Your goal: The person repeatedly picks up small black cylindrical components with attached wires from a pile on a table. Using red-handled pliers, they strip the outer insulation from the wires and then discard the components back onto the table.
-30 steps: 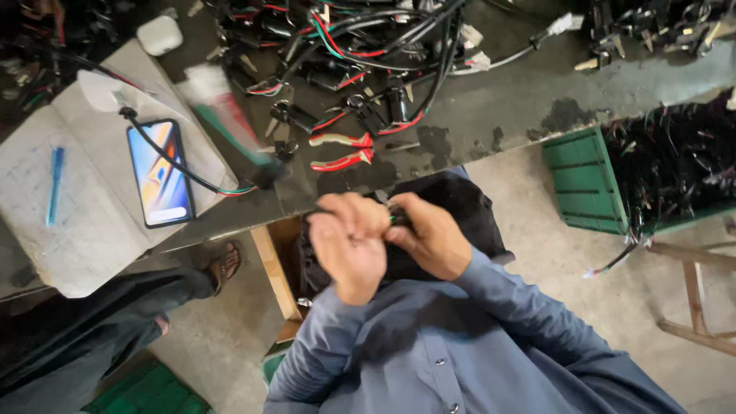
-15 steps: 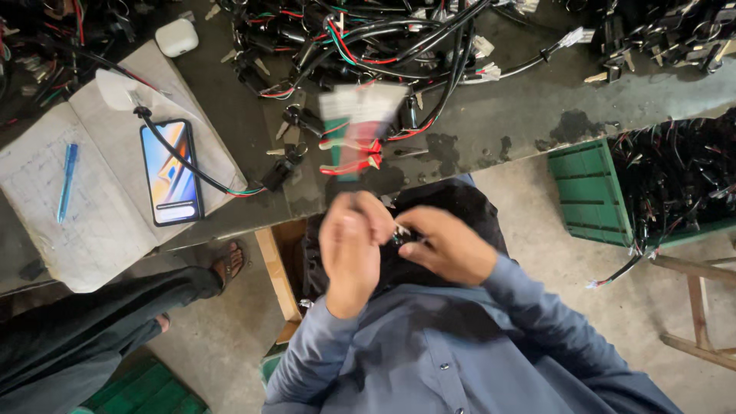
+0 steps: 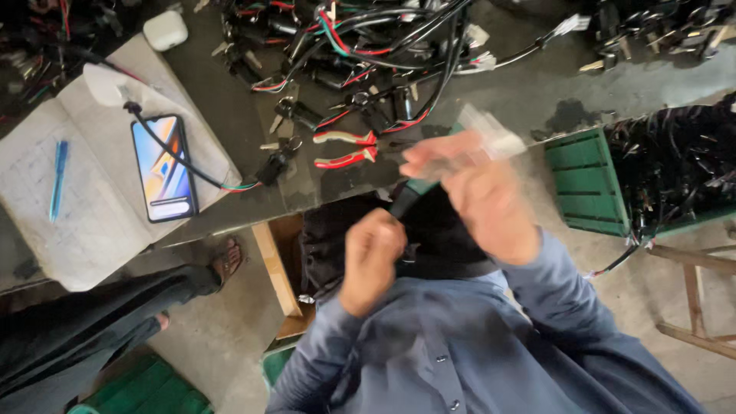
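At the far left of the head view an open notebook (image 3: 92, 222) lies on the grey workbench (image 3: 529, 84), with a blue pen (image 3: 58, 179) on its left page and a smartphone (image 3: 163, 168) face up on its right page, a black cable (image 3: 180, 157) running across the lit screen. A small white case (image 3: 165, 30) sits near the bench's back edge above the notebook. Below the bench, another person's dark trouser leg (image 3: 84, 322) and sandalled foot (image 3: 227, 261) show on the concrete floor. Further right, red-handled pliers (image 3: 346, 149) lie on the bench just in front of a heap of black, red and green wire harnesses (image 3: 368, 46). The person's left hand (image 3: 370, 261) is clenched in a fist around the lower end of a black tube-like part (image 3: 404, 201), held low over a dark bundle (image 3: 429, 230) in the lap. The right hand (image 3: 479, 192) is raised just above and to the right of it, blurred; its fingers pinch a pale, whitish strip-like piece (image 3: 491, 134) with a green part (image 3: 423, 186) under the palm, though what exactly it is cannot be told. To the right, a green plastic crate (image 3: 583, 184) full of black wiring stands on the floor beside a wooden frame (image 3: 698, 299).
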